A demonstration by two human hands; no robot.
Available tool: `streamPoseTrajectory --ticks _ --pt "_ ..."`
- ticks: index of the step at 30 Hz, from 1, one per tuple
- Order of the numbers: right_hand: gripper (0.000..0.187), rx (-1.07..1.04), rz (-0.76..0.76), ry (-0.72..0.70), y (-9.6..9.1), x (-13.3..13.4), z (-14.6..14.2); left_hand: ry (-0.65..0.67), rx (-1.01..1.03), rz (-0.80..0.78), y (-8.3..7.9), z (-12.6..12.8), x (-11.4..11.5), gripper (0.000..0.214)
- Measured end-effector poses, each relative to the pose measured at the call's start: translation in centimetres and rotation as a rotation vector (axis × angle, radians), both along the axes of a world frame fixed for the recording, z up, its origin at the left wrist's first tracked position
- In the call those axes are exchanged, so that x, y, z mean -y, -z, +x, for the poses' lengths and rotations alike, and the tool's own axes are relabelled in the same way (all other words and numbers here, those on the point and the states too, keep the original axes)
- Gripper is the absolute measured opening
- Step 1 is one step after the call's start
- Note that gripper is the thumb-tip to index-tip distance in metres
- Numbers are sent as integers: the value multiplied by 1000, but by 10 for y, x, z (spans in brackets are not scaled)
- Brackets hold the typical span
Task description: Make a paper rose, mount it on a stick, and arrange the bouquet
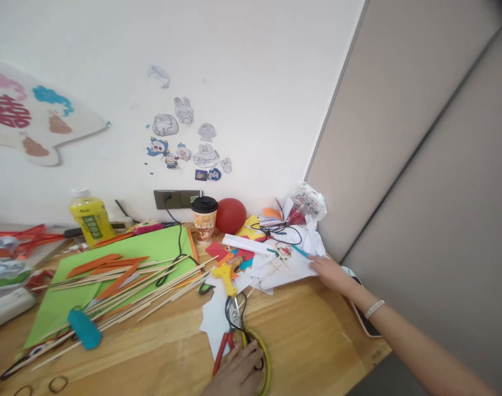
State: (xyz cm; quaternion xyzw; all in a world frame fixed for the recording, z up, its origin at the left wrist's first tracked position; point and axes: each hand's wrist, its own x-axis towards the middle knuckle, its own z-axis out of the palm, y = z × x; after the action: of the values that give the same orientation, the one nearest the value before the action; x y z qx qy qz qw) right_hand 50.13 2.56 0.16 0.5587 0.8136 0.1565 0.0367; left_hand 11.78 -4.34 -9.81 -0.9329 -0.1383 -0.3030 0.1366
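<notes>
My left hand lies at the bottom middle, fingers stretched out over a yellow ring-shaped item and black loops. Just left of its fingertips are red-handled cutters with metal blades. A yellow-handled tool lies beyond them. At the right, my right hand reaches to the edge of a pile of white paper, its fingers closed at the sheets; the thumb's side is partly hidden. A thin blue strip ends right at those fingertips; whether they touch it is unclear.
Thin wooden sticks lie across green sheets. A lidded paper cup, a red balloon and a yellow drink bottle stand along the wall. A phone lies under my right forearm. A black cord hangs from the socket.
</notes>
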Motion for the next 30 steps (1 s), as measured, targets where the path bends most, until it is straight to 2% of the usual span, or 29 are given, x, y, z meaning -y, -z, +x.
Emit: streamPoseTrajectory --ticks 3,6,10,13,18,21,24,27,30 --pt "29 82 81 54 -19 -5 -6 -14 55 39 12 2 -2 18" --pt "20 147 122 57 -40 -9 -12 -10 59 29 14 3 -3 18" --pt "17 216 181 17 -72 -14 -17 4 46 -6 12 4 -4 19" --pt "16 253 246 -1 -98 -18 -21 4 35 -26 17 10 -5 22" --pt "17 285 338 -1 -137 -19 -17 -5 11 -161 31 31 -8 28" --pt "18 277 437 35 -157 -13 -10 -1 -4 -268 29 43 -8 25" --pt "21 261 611 81 -174 3 -9 80 27 -518 11 47 -8 31" --pt "25 228 795 87 -185 31 -23 126 262 -973 -17 35 -11 43" --pt "27 133 947 -13 -180 69 -57 129 566 -1460 -47 1 -16 64"
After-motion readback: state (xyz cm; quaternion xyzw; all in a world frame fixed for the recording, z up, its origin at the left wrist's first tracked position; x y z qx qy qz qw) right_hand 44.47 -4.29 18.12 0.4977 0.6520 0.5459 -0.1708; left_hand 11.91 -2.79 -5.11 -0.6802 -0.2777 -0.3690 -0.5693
